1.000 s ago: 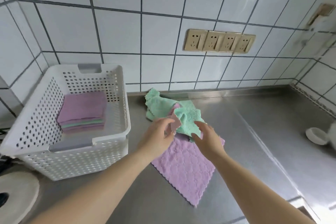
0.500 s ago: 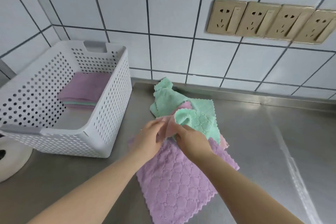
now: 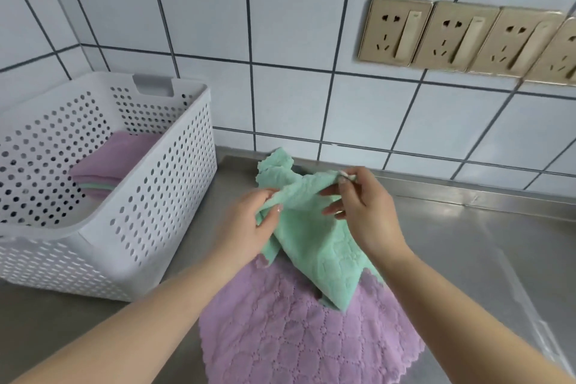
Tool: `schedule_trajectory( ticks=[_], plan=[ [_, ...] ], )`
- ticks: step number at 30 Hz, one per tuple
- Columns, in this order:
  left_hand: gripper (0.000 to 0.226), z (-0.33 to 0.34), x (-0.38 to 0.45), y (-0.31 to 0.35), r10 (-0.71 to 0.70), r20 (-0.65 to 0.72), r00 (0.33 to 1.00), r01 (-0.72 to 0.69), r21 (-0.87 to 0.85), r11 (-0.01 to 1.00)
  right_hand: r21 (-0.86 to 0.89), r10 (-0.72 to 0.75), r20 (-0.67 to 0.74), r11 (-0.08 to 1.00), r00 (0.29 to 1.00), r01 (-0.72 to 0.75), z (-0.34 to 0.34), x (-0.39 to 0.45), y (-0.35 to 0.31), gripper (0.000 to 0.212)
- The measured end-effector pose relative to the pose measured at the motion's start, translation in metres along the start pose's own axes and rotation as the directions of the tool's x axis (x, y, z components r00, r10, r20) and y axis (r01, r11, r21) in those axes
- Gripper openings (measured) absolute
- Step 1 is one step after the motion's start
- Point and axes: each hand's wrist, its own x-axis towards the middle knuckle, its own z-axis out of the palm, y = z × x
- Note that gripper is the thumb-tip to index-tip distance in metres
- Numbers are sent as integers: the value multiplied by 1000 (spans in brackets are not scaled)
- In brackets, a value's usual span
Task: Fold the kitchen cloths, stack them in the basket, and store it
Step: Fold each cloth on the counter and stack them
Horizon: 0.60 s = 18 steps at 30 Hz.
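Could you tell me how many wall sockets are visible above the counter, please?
4, in one row on the tiled wall at upper right: first socket, second socket, third socket, and fourth socket, cut by the frame edge. More may lie beyond it.

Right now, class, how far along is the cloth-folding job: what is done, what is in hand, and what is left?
Done: a few folded cloths lie stacked in the white basket. In hand: the left hand and right hand both pinch a green cloth, lifted and unfolded. Left: fold it, fold the purple cloth lying flat on the steel counter, add both to the stack, then store the basket.
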Motion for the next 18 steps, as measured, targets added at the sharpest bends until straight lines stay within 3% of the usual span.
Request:
schedule_trajectory(
  ticks=[5,12,18],
  plan=[
    [17,-7,30,14,109,-125,986,-116,-51,992,123,-90,-118,987,989,105,-25,24,-17,19],
    [28,-32,47,23,364,-213,907,-333,168,928,-28,-275,-202,961,940,275,-63,15,-40,17],
    [23,-87,-1,49,390,-264,882,-340,214,916,-16,-305,-262,950,916,312,-78,-49,-74,22]
  ],
)
